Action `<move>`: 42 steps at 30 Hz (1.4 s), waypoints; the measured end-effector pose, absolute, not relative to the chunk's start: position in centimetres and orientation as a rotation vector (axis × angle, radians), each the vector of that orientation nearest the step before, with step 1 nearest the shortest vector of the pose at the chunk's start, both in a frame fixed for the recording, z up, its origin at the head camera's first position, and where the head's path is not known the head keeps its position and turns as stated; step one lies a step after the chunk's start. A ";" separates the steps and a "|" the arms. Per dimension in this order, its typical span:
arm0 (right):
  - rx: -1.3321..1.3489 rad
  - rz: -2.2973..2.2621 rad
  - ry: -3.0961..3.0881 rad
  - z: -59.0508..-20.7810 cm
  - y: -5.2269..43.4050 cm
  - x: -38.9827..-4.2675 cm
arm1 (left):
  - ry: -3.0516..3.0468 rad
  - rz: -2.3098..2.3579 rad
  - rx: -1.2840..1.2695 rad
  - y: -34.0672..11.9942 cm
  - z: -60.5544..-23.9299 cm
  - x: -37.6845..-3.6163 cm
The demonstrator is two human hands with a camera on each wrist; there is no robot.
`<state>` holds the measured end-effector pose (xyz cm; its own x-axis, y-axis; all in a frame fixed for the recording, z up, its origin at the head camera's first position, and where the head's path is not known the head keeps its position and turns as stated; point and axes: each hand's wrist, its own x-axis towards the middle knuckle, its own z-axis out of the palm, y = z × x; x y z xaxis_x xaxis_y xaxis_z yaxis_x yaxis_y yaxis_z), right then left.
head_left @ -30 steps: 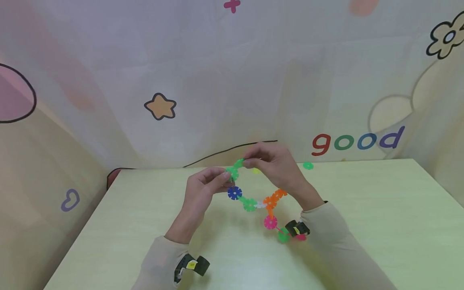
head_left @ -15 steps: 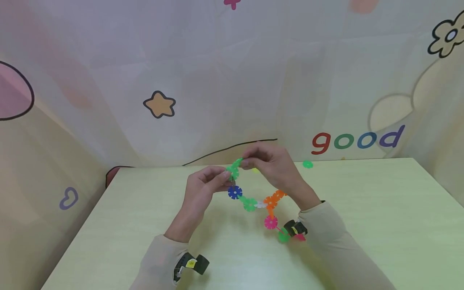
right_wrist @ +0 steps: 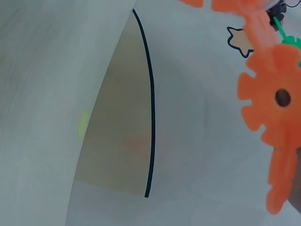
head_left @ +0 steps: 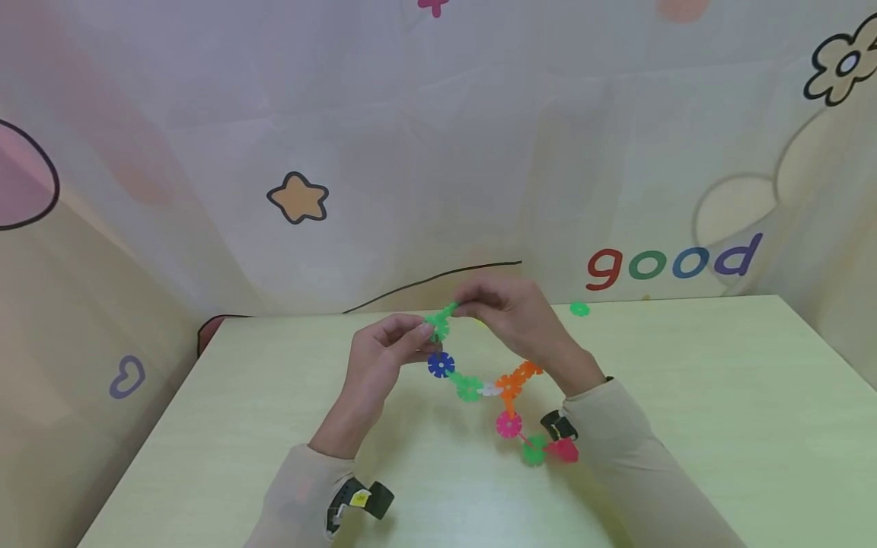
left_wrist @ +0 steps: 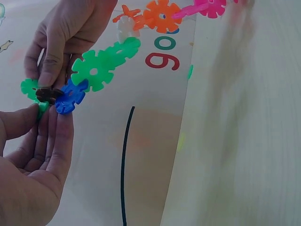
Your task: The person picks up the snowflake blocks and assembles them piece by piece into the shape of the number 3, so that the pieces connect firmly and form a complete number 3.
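A chain of linked snowflake discs hangs above the table. My left hand pinches a green disc near its upper end. With thumb and fingers, my right hand pinches the adjoining green disc, set at an angle. In the left wrist view, a dark brown disc sits by the fingertips, joined to a blue disc. Further along come green discs, a white disc and orange discs. Pink discs and another green disc hang lowest. Orange discs fill the right wrist view's side.
On the pale table, a loose green disc lies at the back edge. A yellow disc is partly hidden by my right hand. A printed cloth rises behind the table.
My right hand has lowered slightly, with its green disc tilting down a little. The lowest pink disc shows more from behind the right wrist. My left hand keeps its hold.
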<state>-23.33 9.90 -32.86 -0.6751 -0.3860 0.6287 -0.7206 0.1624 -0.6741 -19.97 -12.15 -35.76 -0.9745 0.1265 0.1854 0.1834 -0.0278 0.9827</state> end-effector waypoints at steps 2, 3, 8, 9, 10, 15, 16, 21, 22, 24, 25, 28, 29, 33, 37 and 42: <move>1.070 1.475 -2.126 -32.9 10.0 -23.4 | -2.167 -2.188 -0.330 -12.1 -35.8 -20.0; 1.073 1.458 -2.124 -32.9 10.0 -23.4 | -2.170 -2.182 -0.323 -12.1 -35.8 -20.0; 1.085 1.420 -2.123 -33.0 10.0 -23.5 | -2.194 -2.156 -0.300 -11.9 -35.9 -20.1; 1.083 1.414 -2.128 -33.0 10.0 -23.6 | -2.197 -2.152 -0.297 -11.9 -35.9 -20.2; 1.080 1.407 -2.133 -33.1 10.0 -23.6 | -2.199 -2.151 -0.294 -11.9 -35.9 -20.2; 1.071 1.396 -2.141 -33.3 9.9 -23.7 | -2.199 -2.150 -0.294 -11.9 -35.8 -20.1; 1.070 1.396 -2.138 -33.3 9.9 -23.7 | -2.199 -2.150 -0.296 -11.9 -35.8 -20.1; 1.085 1.409 -2.131 -33.5 9.8 -23.9 | -2.211 -2.129 -0.301 -11.9 -35.8 -20.0; 1.089 1.411 -2.131 -33.5 9.8 -23.9 | -2.213 -2.124 -0.302 -11.9 -35.8 -20.0; 1.096 1.417 -2.131 -33.6 9.8 -23.9 | -2.218 -2.117 -0.306 -11.9 -35.8 -20.0; 1.098 1.415 -2.130 -33.6 9.8 -23.9 | -2.219 -2.115 -0.308 -11.9 -35.8 -20.0; 1.111 1.402 -2.132 -33.6 9.8 -23.9 | -2.224 -2.110 -0.313 -11.8 -35.7 -20.0; 1.118 1.394 -2.131 -33.7 9.8 -23.9 | -2.227 -2.108 -0.313 -11.8 -35.7 -20.0; 1.148 1.356 -2.126 -33.7 9.8 -23.9 | -2.241 -2.088 -0.311 -11.8 -35.7 -20.0; 1.154 1.348 -2.138 -33.6 9.8 -23.9 | -2.242 -2.088 -0.315 -11.8 -35.7 -20.0; 1.152 1.364 -2.196 -33.3 10.3 -23.8 | -2.231 -2.148 -0.365 -11.9 -35.9 -20.1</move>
